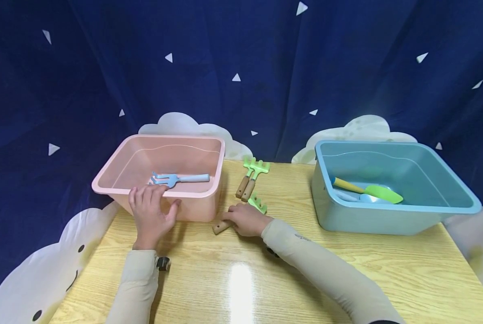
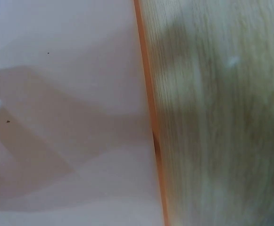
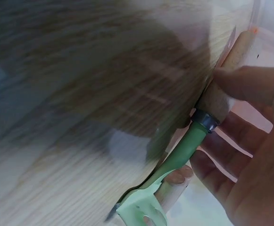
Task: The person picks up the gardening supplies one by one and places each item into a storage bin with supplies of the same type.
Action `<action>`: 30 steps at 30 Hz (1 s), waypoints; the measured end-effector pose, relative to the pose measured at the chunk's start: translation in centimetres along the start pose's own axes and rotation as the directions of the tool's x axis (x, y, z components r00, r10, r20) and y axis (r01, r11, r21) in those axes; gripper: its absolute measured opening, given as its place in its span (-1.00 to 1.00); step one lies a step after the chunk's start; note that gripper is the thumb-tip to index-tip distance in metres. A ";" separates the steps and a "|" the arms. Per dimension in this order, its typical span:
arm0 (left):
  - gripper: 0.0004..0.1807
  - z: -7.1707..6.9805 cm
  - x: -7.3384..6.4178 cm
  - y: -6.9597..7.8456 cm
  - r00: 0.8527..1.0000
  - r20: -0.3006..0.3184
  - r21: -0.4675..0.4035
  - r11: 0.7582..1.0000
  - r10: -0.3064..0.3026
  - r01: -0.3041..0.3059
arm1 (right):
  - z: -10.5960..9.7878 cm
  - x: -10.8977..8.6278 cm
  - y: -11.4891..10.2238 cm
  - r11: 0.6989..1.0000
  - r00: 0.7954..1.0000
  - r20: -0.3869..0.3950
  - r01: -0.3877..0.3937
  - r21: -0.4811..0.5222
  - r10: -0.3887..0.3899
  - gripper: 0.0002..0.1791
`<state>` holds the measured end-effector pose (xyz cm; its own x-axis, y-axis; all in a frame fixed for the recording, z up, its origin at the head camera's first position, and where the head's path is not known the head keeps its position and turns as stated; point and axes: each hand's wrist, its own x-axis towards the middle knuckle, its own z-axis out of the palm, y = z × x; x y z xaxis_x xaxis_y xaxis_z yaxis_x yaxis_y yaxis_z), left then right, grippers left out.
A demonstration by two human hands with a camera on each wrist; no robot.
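Note:
My left hand [image 1: 150,218] holds the front rim of the pink bin [image 1: 197,209], fingers over the edge and thumb on the outside. In the left wrist view the bin's pale wall [image 2: 89,103] fills one side and the hand is almost out of sight. A light-blue hand fork [image 1: 172,180] lies inside that bin. Right of it, my right hand [image 1: 247,219] grips a small green hand rake [image 3: 186,146] by its wooden handle [image 3: 221,94], thumb on one side and fingers on the other. The rake is low over the table, its green head pointing away.
Two more green hand rakes [image 1: 249,182] with wooden handles lie side by side behind my right hand. A blue bin [image 1: 371,220] stands at the right, holding a green trowel [image 1: 383,193] with a yellow handle and light-blue tools. A dark-blue curtain [image 1: 266,67] hangs behind the wooden table [image 1: 209,279].

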<state>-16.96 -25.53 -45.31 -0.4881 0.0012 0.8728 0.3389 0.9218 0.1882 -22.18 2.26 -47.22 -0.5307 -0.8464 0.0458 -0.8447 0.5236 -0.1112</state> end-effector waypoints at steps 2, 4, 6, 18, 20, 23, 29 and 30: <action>-0.50 0.0 0.0 0.0 1.000 0.001 -0.001 1.000 -0.001 0.001 | 0.1 -0.4 0.1 1.000 1.000 -0.009 0.015 0.001 -0.015 -0.65; -0.50 0.0 0.0 0.1 1.000 0.002 0.000 1.000 -0.001 0.001 | 0.0 -0.9 0.2 0.999 0.999 -0.020 0.031 0.019 -0.030 -0.69; -0.50 0.0 0.0 0.1 1.000 0.000 -0.001 1.000 -0.002 0.002 | -0.3 -1.5 0.2 0.998 0.999 -0.032 0.043 0.042 -0.042 -0.73; -0.50 0.0 0.0 0.2 1.000 -0.009 -0.006 1.000 0.001 -0.001 | -0.7 -5.6 1.1 0.994 0.996 -0.088 0.044 0.103 -0.035 -0.80; -0.50 0.0 0.1 0.2 1.000 -0.011 -0.009 1.000 0.002 -0.002 | -0.8 -6.3 1.2 0.993 0.995 -0.099 0.034 0.113 -0.022 -0.81; -0.50 0.0 0.1 0.2 1.000 -0.012 -0.017 1.000 0.006 -0.006 | -1.1 -7.2 1.4 0.991 0.995 -0.097 0.008 0.135 0.006 -0.82; -0.50 0.1 0.1 0.1 1.000 -0.009 -0.014 1.000 0.006 -0.006 | -1.3 -8.6 1.5 0.976 0.975 -0.129 -0.160 0.145 0.179 -0.84; -0.50 0.0 0.1 0.1 1.000 -0.009 -0.011 1.000 0.003 -0.003 | -1.3 -8.6 1.4 0.967 0.964 -0.141 -0.202 0.153 0.224 -0.83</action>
<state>-16.99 -25.50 -45.18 -0.4795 0.0007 0.8775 0.3492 0.9176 0.1901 -18.86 10.39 -46.46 -0.7106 -0.6853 0.1598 -0.6992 0.6623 -0.2691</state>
